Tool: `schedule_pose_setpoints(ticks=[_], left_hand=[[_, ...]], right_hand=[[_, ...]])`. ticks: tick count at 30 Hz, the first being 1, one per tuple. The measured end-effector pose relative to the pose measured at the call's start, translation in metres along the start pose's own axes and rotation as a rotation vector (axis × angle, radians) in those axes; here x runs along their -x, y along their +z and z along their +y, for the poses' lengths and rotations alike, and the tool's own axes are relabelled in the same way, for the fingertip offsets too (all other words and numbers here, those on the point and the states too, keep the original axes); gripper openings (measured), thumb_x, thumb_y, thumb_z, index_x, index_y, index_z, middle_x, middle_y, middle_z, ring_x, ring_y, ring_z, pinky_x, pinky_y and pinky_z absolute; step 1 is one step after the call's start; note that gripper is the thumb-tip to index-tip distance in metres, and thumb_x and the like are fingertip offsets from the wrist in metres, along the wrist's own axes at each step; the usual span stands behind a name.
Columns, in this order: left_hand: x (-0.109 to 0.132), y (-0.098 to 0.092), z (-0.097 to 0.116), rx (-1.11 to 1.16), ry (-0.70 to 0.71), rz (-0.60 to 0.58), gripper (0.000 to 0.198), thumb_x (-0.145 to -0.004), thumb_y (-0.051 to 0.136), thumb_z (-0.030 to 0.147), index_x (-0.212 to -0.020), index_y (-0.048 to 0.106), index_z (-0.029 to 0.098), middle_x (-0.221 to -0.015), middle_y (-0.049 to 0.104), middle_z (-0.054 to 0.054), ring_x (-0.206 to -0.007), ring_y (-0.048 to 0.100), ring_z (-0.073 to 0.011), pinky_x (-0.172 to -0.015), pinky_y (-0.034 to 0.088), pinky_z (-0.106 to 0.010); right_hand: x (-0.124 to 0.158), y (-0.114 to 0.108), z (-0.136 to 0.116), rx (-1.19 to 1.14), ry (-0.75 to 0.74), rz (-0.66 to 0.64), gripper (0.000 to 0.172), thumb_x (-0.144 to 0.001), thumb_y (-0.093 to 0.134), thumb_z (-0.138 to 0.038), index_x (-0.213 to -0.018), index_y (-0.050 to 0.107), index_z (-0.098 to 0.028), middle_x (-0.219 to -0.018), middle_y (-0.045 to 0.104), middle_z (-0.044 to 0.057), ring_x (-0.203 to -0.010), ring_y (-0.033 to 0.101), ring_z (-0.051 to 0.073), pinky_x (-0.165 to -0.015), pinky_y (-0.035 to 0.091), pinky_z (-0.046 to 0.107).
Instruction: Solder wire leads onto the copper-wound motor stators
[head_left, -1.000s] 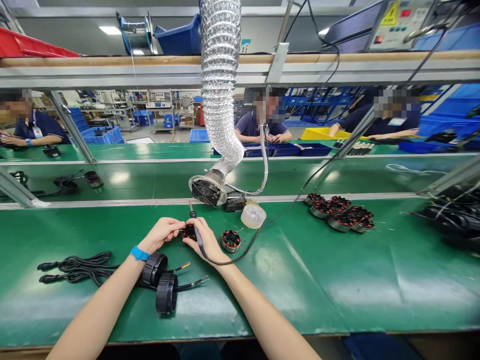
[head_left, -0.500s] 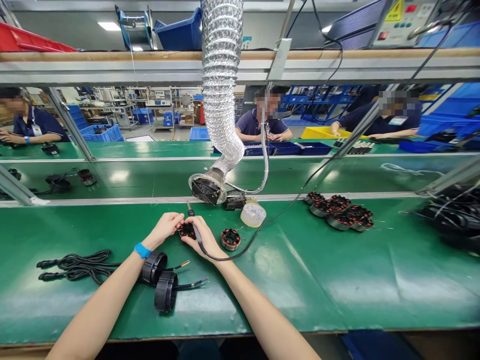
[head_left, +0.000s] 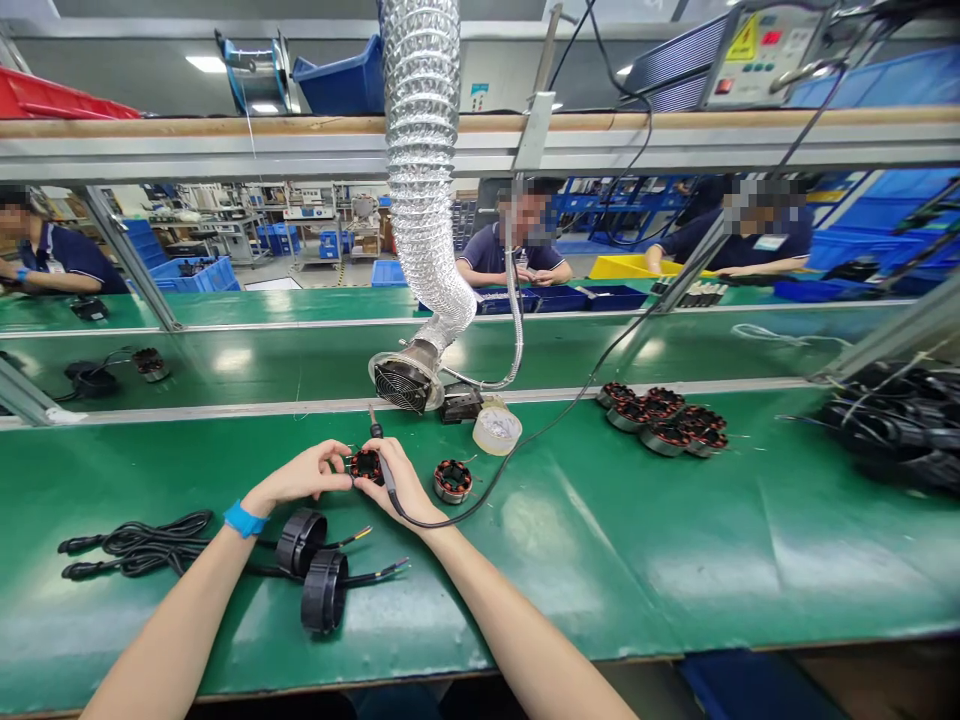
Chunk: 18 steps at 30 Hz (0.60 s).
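My left hand (head_left: 300,478) and my right hand (head_left: 401,482) meet over a small round stator (head_left: 365,465) with red and black windings, both pinching it just above the green bench (head_left: 637,540). My right hand also grips a soldering iron (head_left: 375,438), tip pointing up and away, its black cord running off to the right. A blue band sits on my left wrist. A second stator (head_left: 452,480) lies just right of my right hand.
Two black round housings (head_left: 315,570) with cables (head_left: 135,540) lie near my left forearm. A fume fan (head_left: 405,380) on a silver hose hangs ahead, beside a clear tape roll (head_left: 496,428). Several stators (head_left: 660,420) are piled at right. Other people sit across the belt.
The view has shifted slightly left and down. My hands stay together on the stator, with the soldering iron still in my right hand.
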<state>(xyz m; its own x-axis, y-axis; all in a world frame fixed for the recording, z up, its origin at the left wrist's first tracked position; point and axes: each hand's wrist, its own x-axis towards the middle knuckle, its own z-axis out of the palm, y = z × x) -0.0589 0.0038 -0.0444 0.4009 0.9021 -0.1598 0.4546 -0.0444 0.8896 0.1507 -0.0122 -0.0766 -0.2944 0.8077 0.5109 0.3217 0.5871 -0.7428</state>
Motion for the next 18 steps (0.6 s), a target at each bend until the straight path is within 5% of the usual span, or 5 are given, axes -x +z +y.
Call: schedule_pose_setpoints(ticks=[3,9,14,18], left_hand=[[-0.007,0.009,-0.009,-0.125,0.095,0.014,0.071,-0.059,0.083,0.043,-0.12,0.056,0.017,-0.083,0.058,0.0,-0.064,0.05,-0.0127,-0.054,0.04,-0.023],[-0.029,0.023,-0.014,-0.161,0.153,0.128,0.051,-0.061,0.078,0.047,-0.1,0.066,0.016,-0.072,0.063,-0.001,-0.065,0.056,-0.0176,-0.06,0.041,-0.026],[-0.051,0.003,-0.005,-0.129,0.105,0.322,0.056,-0.059,0.078,0.051,-0.1,0.067,0.016,-0.067,0.062,0.0,-0.063,0.057,-0.018,-0.057,0.041,-0.025],[-0.058,-0.017,-0.012,-0.073,0.033,0.348,0.079,-0.063,0.072,0.06,-0.123,0.059,0.01,-0.064,0.056,0.003,-0.051,0.049,-0.0127,-0.048,0.036,-0.023]], right_hand=[[-0.002,-0.003,-0.004,-0.016,-0.03,0.002,0.049,-0.072,0.07,-0.014,-0.117,0.051,-0.022,-0.114,0.053,0.006,-0.105,0.056,0.019,-0.095,0.047,0.034],[-0.003,-0.02,-0.022,0.093,-0.066,0.066,0.046,-0.077,0.06,-0.014,-0.12,0.048,-0.023,-0.119,0.052,0.007,-0.1,0.059,0.018,-0.088,0.05,0.031],[0.018,-0.042,-0.036,0.51,0.013,0.163,0.037,-0.085,0.053,-0.012,-0.121,0.053,-0.022,-0.122,0.052,0.011,-0.088,0.061,0.021,-0.078,0.05,0.034],[0.042,-0.057,-0.032,0.845,0.061,0.15,0.035,-0.085,0.052,-0.006,-0.116,0.057,-0.019,-0.116,0.056,0.014,-0.084,0.057,0.023,-0.074,0.047,0.036]])
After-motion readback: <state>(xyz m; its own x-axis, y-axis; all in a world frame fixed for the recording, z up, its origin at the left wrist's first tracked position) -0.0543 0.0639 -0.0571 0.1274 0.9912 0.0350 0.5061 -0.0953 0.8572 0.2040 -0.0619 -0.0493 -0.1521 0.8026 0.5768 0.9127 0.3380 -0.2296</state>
